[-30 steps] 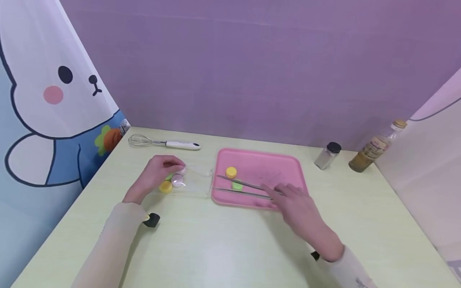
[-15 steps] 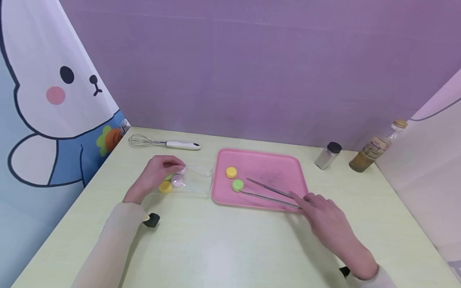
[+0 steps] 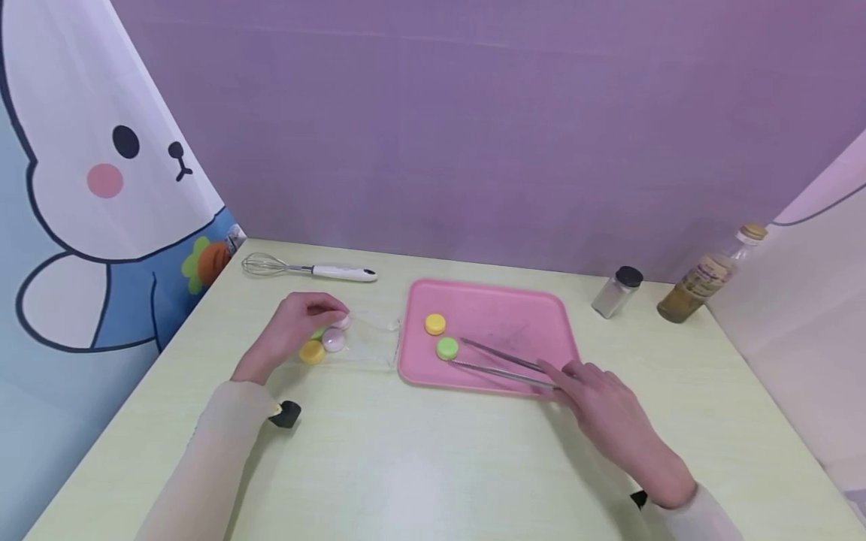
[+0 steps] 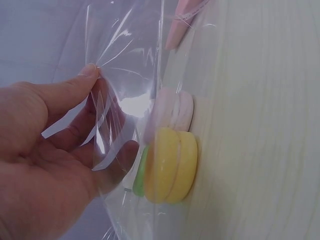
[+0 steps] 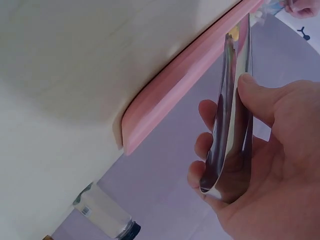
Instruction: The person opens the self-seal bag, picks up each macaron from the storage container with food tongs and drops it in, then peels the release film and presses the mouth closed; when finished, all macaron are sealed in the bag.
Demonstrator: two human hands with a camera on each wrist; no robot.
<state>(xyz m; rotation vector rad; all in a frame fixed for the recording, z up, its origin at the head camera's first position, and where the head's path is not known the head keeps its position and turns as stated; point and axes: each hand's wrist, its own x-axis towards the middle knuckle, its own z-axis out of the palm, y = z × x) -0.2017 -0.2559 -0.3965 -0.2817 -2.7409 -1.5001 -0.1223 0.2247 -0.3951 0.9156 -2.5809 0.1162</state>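
Note:
My left hand point(image 3: 302, 327) pinches the film of a clear plastic bag point(image 4: 132, 55) between thumb and fingers. In the bag lie several macarons: a yellow macaron point(image 4: 172, 165), a pink macaron point(image 4: 172, 110), a lilac one and a green one partly hidden. Metal tongs point(image 5: 232, 125) are gripped in my right hand point(image 3: 609, 413), their arms spread apart over the pink tray point(image 3: 528, 304). One tong tip is right at the lower edge of a green macaron point(image 3: 447, 348) on the tray; the other is to its right. Just behind sits a yellow macaron point(image 3: 435, 324).
A whisk point(image 3: 311, 269) with a white handle lies at the back left. At the back right stand a black-capped jar point(image 3: 614, 294) and a corked bottle point(image 3: 704, 279). The bag's mouth reaches the tray's left rim. A purple backdrop rises behind the table point(image 3: 406, 466).
The tongs, earlier across the green macaron, have drawn back to the right, then edged slightly left again. That macaron has stayed on the tray. My left hand keeps its place.

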